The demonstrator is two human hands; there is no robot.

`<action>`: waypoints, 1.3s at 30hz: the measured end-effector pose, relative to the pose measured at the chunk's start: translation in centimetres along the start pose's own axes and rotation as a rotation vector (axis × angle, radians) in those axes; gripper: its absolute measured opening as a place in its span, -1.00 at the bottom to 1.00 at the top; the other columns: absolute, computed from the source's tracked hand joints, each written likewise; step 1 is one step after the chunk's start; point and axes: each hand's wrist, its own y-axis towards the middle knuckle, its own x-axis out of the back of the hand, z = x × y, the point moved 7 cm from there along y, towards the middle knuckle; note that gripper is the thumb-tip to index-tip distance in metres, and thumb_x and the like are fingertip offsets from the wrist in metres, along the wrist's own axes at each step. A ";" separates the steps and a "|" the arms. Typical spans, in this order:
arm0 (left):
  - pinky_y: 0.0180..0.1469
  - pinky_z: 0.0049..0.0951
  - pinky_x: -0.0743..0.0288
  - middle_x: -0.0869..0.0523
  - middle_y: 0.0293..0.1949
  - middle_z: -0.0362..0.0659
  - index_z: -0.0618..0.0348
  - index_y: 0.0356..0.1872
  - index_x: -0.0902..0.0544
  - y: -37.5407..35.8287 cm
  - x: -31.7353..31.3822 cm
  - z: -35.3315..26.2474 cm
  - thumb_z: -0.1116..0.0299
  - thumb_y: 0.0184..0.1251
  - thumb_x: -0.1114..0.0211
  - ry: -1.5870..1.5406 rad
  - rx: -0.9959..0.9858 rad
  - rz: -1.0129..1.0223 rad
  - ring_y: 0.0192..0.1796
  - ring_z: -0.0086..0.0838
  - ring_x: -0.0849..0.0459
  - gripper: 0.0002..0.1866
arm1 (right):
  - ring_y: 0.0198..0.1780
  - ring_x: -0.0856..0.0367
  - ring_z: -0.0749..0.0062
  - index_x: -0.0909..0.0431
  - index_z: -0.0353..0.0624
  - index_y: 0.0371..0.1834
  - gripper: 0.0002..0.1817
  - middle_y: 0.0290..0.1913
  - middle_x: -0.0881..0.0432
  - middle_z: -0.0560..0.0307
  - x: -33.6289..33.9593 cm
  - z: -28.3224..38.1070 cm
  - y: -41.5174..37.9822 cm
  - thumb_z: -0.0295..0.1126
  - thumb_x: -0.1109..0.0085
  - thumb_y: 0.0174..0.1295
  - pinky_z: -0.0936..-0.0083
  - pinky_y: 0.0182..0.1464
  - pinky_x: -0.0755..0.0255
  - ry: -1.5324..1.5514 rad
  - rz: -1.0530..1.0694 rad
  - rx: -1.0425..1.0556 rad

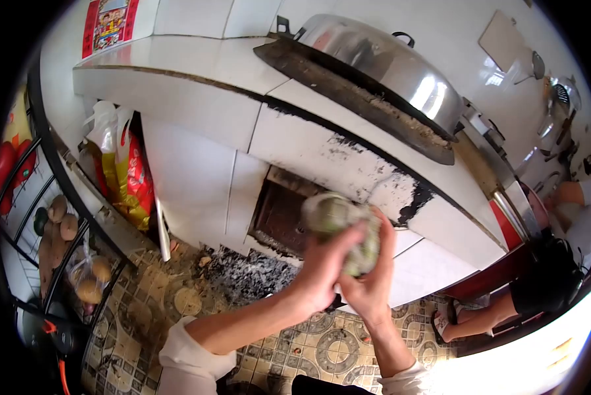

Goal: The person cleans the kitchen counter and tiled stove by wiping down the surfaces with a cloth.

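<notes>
In front of the stove, both my hands are wrapped round a pale green and whitish bundle [331,214], blurred by motion; I cannot tell what kind of thing it is. My left hand [325,266] grips it from the left, its fingers smeared. On the other side, my right hand [374,283] curls round it with the fingers pointing up. Behind the bundle is the dark metal firebox door [279,210] in the white tiled stove front [196,178], partly covered by it.
Ash [242,273] lies on the patterned floor below the door. A large metal lid [381,59] covers the wok on the stove top. Plastic bags [131,171] stand at left, near a rack [32,230] with potatoes [58,210]. Another person [532,289] stands at right.
</notes>
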 end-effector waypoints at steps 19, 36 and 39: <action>0.47 0.08 -0.07 -0.35 0.32 0.14 0.25 0.26 -0.43 2.4 -1.9 -10.1 0.28 -0.10 -0.51 1.511 -1.362 -0.380 0.45 0.07 -0.18 -0.21 | 0.24 -0.39 0.41 -0.44 -0.25 0.12 -0.70 0.14 -0.48 0.09 7.9 -1.4 2.4 -0.43 0.08 0.37 0.38 0.37 -0.17 0.460 -1.287 -0.010; 0.39 0.12 -0.16 -0.52 0.21 0.08 0.22 0.23 -0.50 1.7 7.7 -17.8 0.34 0.12 -0.38 1.377 -1.517 -0.596 0.35 -0.04 -0.34 -0.41 | 0.09 -0.44 0.54 -0.41 -0.27 0.17 -0.67 0.07 -0.51 0.12 7.8 -3.1 1.9 -0.49 0.04 0.35 0.52 0.22 -0.27 0.421 -1.153 -0.068; 0.24 -0.16 -0.42 -0.61 0.08 0.03 0.25 0.15 -0.54 2.4 12.2 -19.9 0.53 0.11 -0.29 0.839 -1.116 -0.675 0.13 -0.18 -0.59 -0.51 | 0.08 -0.44 0.53 -0.41 -0.29 0.16 -0.66 0.07 -0.51 0.11 7.4 -4.0 1.9 -0.52 0.06 0.34 0.54 0.19 -0.29 0.489 -1.144 0.005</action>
